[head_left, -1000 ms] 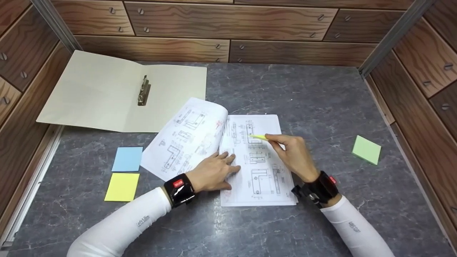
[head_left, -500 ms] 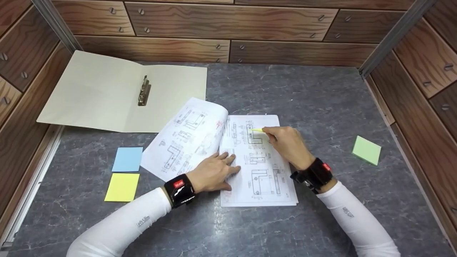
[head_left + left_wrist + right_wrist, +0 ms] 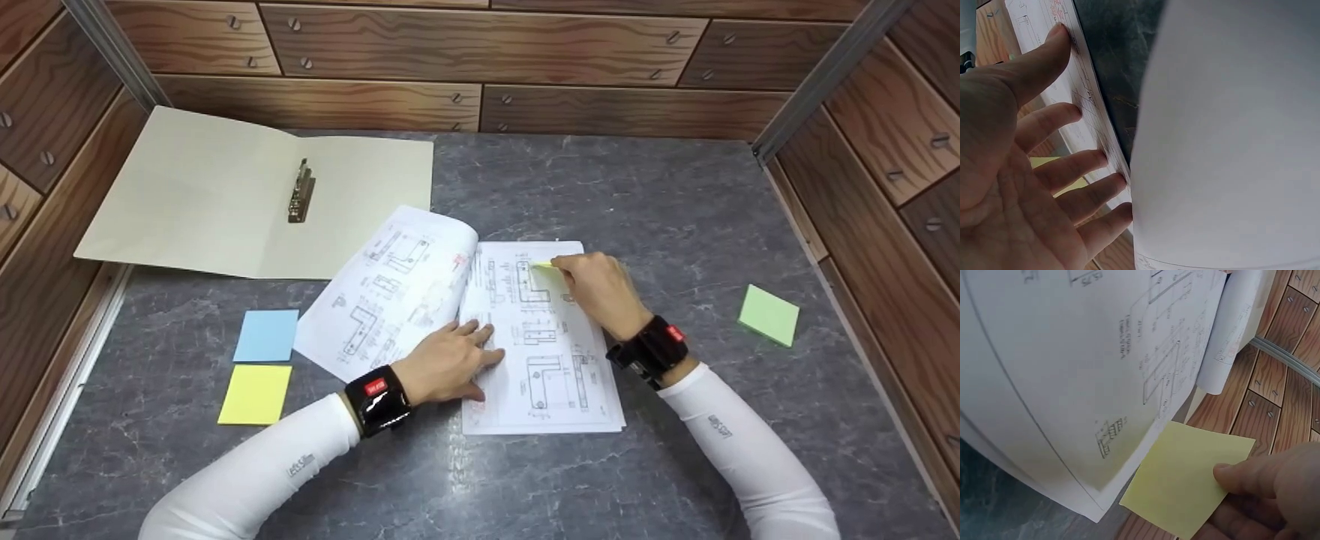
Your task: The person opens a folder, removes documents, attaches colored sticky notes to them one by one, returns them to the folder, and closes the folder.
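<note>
My right hand (image 3: 602, 294) pinches a single yellow sticky note (image 3: 1190, 478) between thumb and fingers. In the head view the note shows almost edge-on, close over the top right of a printed drawing sheet (image 3: 559, 382). My left hand (image 3: 446, 364) lies with spread fingers on the left edge of that sheet, beside the fold. A turned-over page (image 3: 360, 300), also covered in part drawings, curls away to the left under this hand. In the left wrist view the fingertips (image 3: 1114, 183) touch the paper along its edge.
An open cream folder (image 3: 202, 187) with a metal clip (image 3: 301, 196) lies at the back left, partly under the turned page. Blue sticky notes (image 3: 267, 335) and a yellow pad (image 3: 255, 394) sit at left. A green pad (image 3: 769, 315) lies far right. Wood-patterned walls enclose the table.
My right hand has moved up and slightly left over the sheet with the yellow sticky note, which now sits nearer the sheet's top. The left hand and the papers stay put.
</note>
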A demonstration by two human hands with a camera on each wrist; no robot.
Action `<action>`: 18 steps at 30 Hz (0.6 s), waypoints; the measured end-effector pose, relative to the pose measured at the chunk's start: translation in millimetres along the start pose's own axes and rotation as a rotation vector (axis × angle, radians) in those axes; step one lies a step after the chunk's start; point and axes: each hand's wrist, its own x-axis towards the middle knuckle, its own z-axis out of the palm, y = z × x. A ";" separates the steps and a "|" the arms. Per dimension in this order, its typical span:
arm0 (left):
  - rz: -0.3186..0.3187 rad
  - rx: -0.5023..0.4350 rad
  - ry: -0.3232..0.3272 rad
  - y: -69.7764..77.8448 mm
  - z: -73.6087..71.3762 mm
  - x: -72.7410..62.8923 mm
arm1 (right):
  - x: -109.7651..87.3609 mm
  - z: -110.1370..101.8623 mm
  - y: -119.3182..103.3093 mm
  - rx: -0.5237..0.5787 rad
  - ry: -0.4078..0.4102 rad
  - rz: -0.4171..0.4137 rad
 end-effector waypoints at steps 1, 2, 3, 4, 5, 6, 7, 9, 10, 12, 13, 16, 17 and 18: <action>-0.002 -0.005 -0.001 -0.1 -0.3 -0.1 | 0.2 1.1 0.5 0.000 -0.006 0.002; -0.003 -0.008 -0.002 -0.1 -0.7 -0.2 | 0.1 2.1 0.8 0.003 -0.014 0.002; -0.004 -0.010 -0.003 -0.1 -1.0 -0.3 | -0.1 2.9 1.0 0.004 -0.019 0.002; -0.005 -0.011 -0.003 0.0 -1.4 -0.4 | -0.2 3.6 1.1 0.003 -0.020 -0.002; -0.005 -0.012 -0.004 0.2 -2.0 -0.6 | -0.6 4.0 0.8 0.008 -0.024 -0.002; -0.006 -0.012 -0.005 0.4 -2.5 -0.8 | -0.9 4.5 0.5 0.012 -0.029 -0.005; -0.007 -0.013 -0.007 0.6 -2.9 -1.0 | -1.3 4.7 0.1 0.019 -0.036 -0.006; -0.008 -0.014 -0.009 1.2 -3.8 -1.1 | -2.0 5.5 -0.9 0.028 -0.044 -0.006; -0.008 -0.013 -0.009 1.3 -3.5 -0.9 | -2.3 5.9 -1.4 0.030 -0.048 -0.006; -0.009 -0.013 -0.009 1.5 -3.6 -1.0 | -3.2 7.0 -1.9 0.033 -0.061 -0.002; -0.009 -0.014 -0.009 1.4 -3.4 -0.8 | -3.8 7.3 -2.1 0.033 -0.068 0.001; -0.010 -0.008 -0.008 0.4 -1.0 0.1 | -5.9 8.9 -2.0 0.034 -0.085 0.006; -0.011 -0.007 -0.009 0.1 -0.5 0.2 | -6.6 9.5 -2.0 0.035 -0.091 0.006; -0.012 -0.007 -0.010 -0.3 0.4 0.6 | -7.2 10.1 -1.9 0.036 -0.096 0.008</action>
